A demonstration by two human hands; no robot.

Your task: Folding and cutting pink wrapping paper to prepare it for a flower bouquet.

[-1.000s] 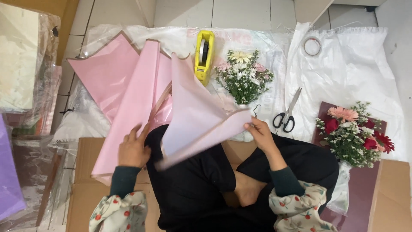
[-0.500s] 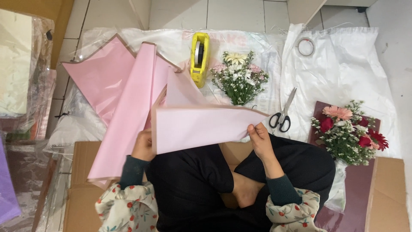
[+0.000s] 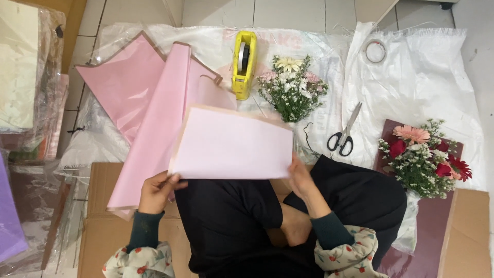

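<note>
While I am sitting cross-legged on the floor, I am holding one folded pink sheet (image 3: 231, 144) flat above my lap, its long edge toward me. My left hand (image 3: 157, 191) is pinching its corner at 7 o'clock, and my right hand (image 3: 301, 177) is gripping the edge at 4 o'clock; both grips are clenched on the paper.

Progress, as I judge it: the sheet is folded over, but nothing is wrapped yet. The small white-and-pink posy (image 3: 292, 87) is lying bare at 1 o'clock of the sheet, near it. The yellow tape dispenser (image 3: 243, 64) at 12 o'clock and the scissors (image 3: 345, 135) at 3 o'clock are lying untouched. More pink sheets (image 3: 139, 98) are lying spread at 10 o'clock. A second bouquet with red blooms (image 3: 424, 159) is resting well apart at 3 o'clock.

Hidden: the posy's stems behind the sheet, my fingertips under the paper.
</note>
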